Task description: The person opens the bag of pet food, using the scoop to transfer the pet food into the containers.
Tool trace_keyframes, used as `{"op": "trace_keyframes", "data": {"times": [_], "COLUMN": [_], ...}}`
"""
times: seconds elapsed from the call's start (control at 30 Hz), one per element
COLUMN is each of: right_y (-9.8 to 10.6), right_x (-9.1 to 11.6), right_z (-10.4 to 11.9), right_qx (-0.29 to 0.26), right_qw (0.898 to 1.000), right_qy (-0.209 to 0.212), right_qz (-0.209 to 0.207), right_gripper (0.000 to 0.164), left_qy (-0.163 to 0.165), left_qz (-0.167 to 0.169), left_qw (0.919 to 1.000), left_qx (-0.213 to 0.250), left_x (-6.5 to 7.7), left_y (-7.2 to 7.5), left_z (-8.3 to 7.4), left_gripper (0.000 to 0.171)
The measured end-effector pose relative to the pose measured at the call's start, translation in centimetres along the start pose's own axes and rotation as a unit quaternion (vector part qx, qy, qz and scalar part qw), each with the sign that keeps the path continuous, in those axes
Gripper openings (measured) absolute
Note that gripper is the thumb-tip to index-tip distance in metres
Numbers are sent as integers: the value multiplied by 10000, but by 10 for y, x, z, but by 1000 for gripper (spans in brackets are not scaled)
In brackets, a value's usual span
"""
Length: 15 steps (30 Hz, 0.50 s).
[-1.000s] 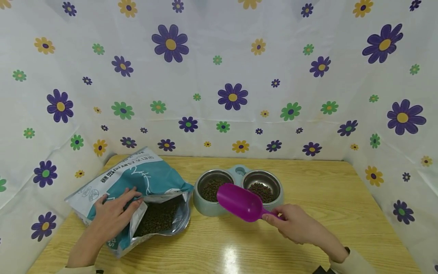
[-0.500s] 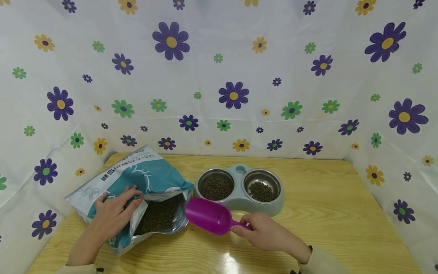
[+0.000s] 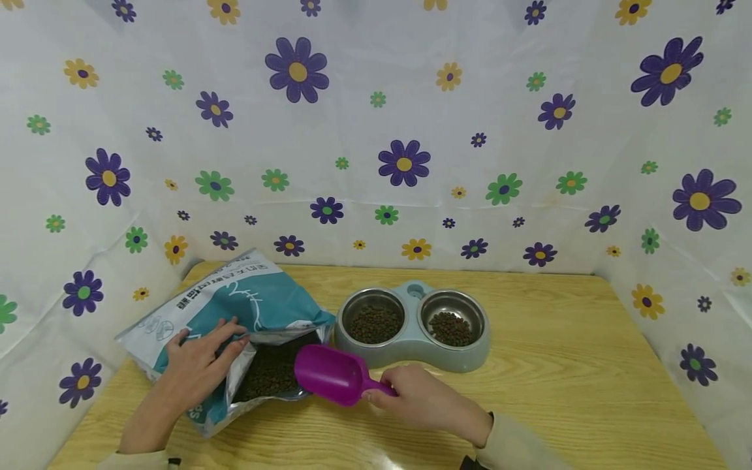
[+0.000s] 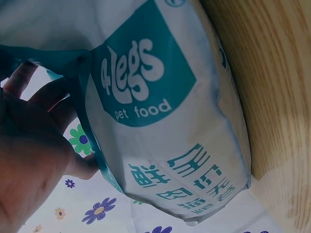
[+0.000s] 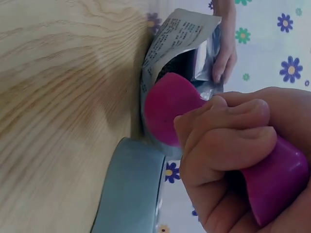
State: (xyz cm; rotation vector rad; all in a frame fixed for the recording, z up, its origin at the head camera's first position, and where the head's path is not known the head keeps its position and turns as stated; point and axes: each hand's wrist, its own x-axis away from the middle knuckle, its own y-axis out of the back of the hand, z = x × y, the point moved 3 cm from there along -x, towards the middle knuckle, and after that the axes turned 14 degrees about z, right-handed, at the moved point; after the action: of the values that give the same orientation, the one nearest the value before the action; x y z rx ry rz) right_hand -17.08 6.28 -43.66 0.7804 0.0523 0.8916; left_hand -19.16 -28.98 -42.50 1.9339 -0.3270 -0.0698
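Note:
My left hand (image 3: 200,365) holds the upper edge of a teal and white pet food bag (image 3: 276,297), fingers spread over its top; in the left wrist view some fingertips pass behind its teal edge (image 4: 80,92). The bag lies on its side, mouth facing right, with brown kibble (image 3: 267,375) inside. My right hand (image 3: 420,398) grips the handle of a magenta scoop (image 3: 331,375), whose front overlaps the bag's mouth in the head view. The scoop's bowl looks bare inside. The right wrist view shows curled fingers (image 5: 228,145) around the handle.
Just right of the bag stands a pale blue double feeder (image 3: 411,343). Its left steel bowl (image 3: 373,294) holds more kibble than its right bowl (image 3: 452,297). A flowered cloth (image 3: 352,130) hangs behind and beside the wooden table (image 3: 558,365).
My right hand has carried the scoop left, from over the feeder to the mouth of the bag. The left hand stays on the bag.

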Motion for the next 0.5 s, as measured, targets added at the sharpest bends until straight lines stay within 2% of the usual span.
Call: {"op": "trace_keyframes", "data": {"times": [0.13, 0.27, 0.5], "right_y": [0, 1, 3], "right_x": [-4, -10, -25], "right_z": [14, 33, 59], "right_qx": [249, 836, 1941], "right_qw": [9996, 9962, 9804], "right_qy": [-134, -237, -323], "right_qz": [3, -73, -31], "right_gripper": [41, 42, 35], "left_qy": [-33, -41, 11], "left_qz": [-5, -4, 33], "left_qw": [10000, 10000, 10000], "left_qx": [-14, 0, 27], "left_x": [-1, -1, 0], "left_y": [0, 0, -1], "left_z": [0, 0, -1], "left_gripper": [39, 39, 39]}}
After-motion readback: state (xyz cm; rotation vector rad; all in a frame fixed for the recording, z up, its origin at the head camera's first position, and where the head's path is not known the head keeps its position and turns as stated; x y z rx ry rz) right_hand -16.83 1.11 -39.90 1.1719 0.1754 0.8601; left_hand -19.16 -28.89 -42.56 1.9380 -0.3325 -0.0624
